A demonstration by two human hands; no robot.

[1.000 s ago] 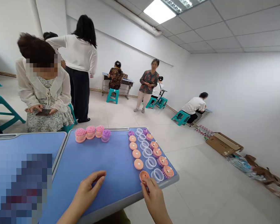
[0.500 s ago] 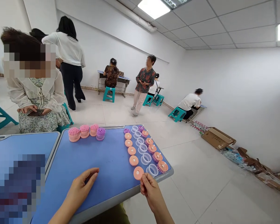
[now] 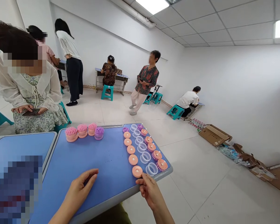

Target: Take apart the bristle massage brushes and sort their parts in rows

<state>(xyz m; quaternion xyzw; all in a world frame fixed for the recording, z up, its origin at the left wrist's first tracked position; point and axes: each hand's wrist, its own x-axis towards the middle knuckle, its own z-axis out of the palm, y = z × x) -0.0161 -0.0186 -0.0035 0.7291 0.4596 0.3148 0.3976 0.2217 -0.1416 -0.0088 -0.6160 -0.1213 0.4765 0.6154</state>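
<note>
The nearest orange cap point(image 3: 137, 171) sits on the worktop point(image 3: 100, 165) by the near edge, toward the near right corner. The right hand point(image 3: 151, 191) has its fingertips at the rim; whether they pinch it cannot be told. For good placement, seat the cap flat, aligned with the cap row point(image 3: 131, 150), clear of the adjacent clear ring point(image 3: 151, 169). Brush heads point(image 3: 162, 165) line the right edge. The left hand point(image 3: 80, 188) is empty, thumb and fingers apart.

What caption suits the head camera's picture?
Right hand at the nearest peach disc beside clear rings; left hand holding nothing.
</note>
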